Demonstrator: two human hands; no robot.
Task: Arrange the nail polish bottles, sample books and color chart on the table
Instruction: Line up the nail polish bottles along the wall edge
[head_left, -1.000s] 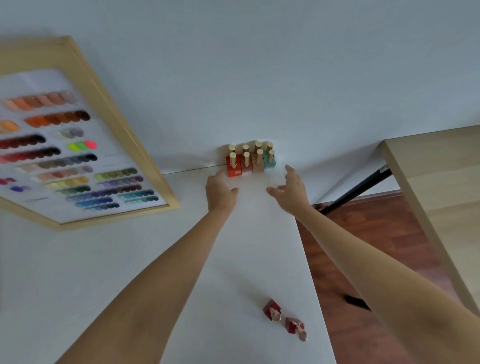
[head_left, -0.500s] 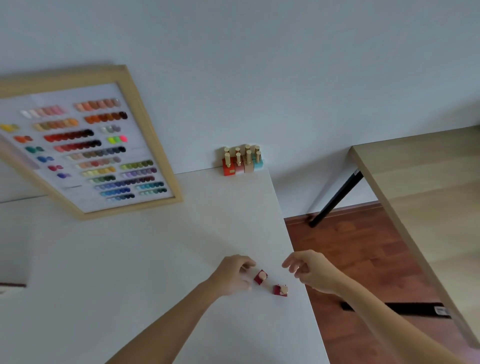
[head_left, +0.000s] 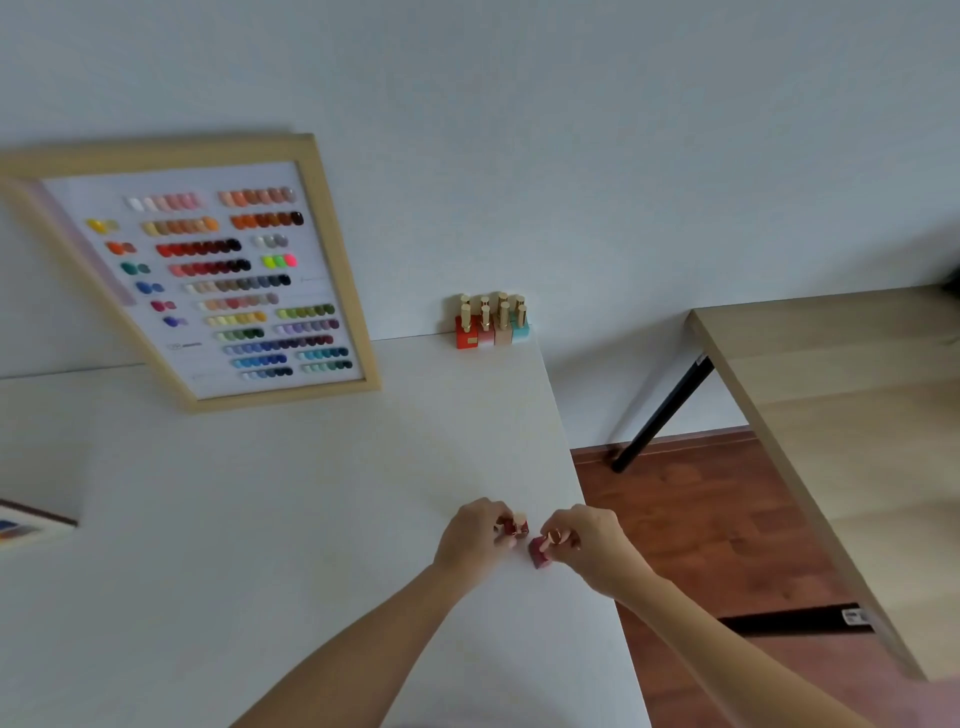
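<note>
Your left hand (head_left: 475, 535) pinches one dark red bottle (head_left: 514, 526) and your right hand (head_left: 584, 543) pinches another red bottle (head_left: 539, 552) near the white table's (head_left: 260, 519) right edge.

I take this for a nail salon workspace: a wood-framed color chart of painted nail swatches (head_left: 218, 280) leans against the plain pale wall (head_left: 571, 130), gold-capped nail polish bottles (head_left: 491, 323) cluster on my white table (head_left: 260, 519), beside a light-wood desk with black legs (head_left: 857, 415) on reddish wood flooring (head_left: 701, 519).
</note>
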